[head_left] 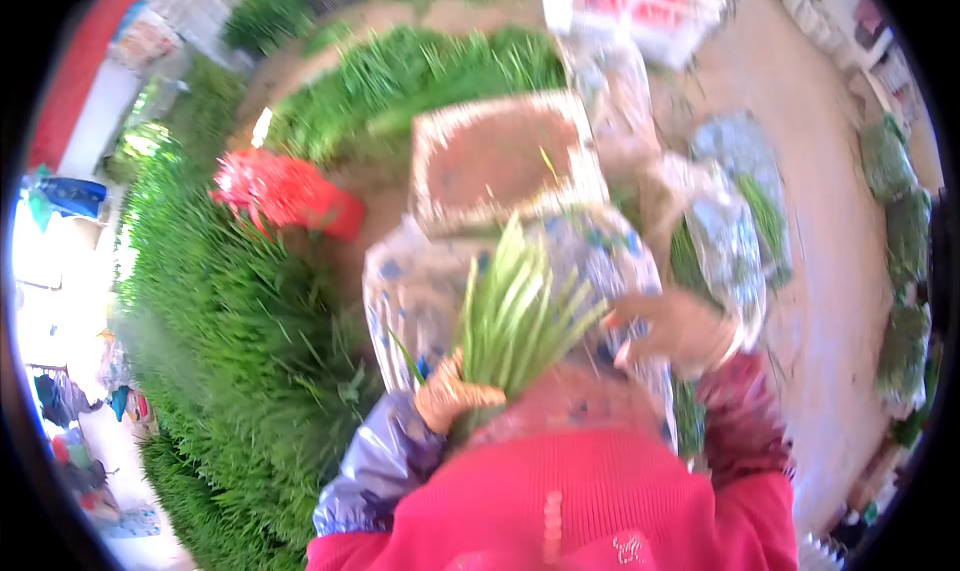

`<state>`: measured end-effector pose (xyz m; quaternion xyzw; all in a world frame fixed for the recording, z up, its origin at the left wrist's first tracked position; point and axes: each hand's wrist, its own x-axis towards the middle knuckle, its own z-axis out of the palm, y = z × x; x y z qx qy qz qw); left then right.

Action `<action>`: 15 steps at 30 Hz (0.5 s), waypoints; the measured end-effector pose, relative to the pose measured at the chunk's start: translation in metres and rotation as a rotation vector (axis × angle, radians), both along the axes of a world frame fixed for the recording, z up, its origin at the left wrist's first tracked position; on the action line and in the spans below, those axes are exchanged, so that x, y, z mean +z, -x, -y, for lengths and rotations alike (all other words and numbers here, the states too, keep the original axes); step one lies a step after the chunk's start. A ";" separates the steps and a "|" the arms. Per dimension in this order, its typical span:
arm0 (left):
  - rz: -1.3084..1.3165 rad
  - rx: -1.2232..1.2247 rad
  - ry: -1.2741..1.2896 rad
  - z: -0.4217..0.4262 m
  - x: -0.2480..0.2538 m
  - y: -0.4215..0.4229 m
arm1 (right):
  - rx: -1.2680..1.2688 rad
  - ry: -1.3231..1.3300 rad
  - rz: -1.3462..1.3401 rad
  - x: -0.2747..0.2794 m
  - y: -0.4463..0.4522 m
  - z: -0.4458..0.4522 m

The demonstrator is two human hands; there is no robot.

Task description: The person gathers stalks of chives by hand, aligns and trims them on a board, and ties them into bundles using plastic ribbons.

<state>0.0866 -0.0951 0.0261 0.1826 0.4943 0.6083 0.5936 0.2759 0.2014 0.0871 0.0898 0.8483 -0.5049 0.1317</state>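
Note:
My left hand [455, 396] is closed around the lower part of a bunch of green stalks [510, 321], long and chive-like, which fans out upward over my lap. Just right of the fanned ends is my right hand [680, 331], slightly blurred, its thumb and fingers apart. One stalk reaches close to those fingertips; whether they touch it I cannot tell. Beneath the bunch, a pale plastic sheet with blue marks [415, 281] covers my lap. Directly beyond it sits a shallow white-rimmed tray [432, 171] with a brown bottom and a few loose green bits.
Heaped greens [230, 321] fill the left side, and another pile [430, 76] lies beyond the tray. A red bundle of plastic strips [290, 193] rests at the left. Clear bags with greens [725, 226] lie at the right. Packed green bundles [905, 241] line the far right.

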 end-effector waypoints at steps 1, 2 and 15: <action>-0.024 -0.011 -0.010 -0.001 -0.002 0.002 | -0.089 0.125 0.109 -0.004 0.012 0.018; 0.007 -0.011 0.013 -0.004 0.004 0.002 | -0.081 0.108 -0.010 -0.012 0.023 0.029; -1.214 -0.145 0.607 -0.026 0.007 -0.021 | -0.379 0.866 -0.337 -0.013 0.121 0.096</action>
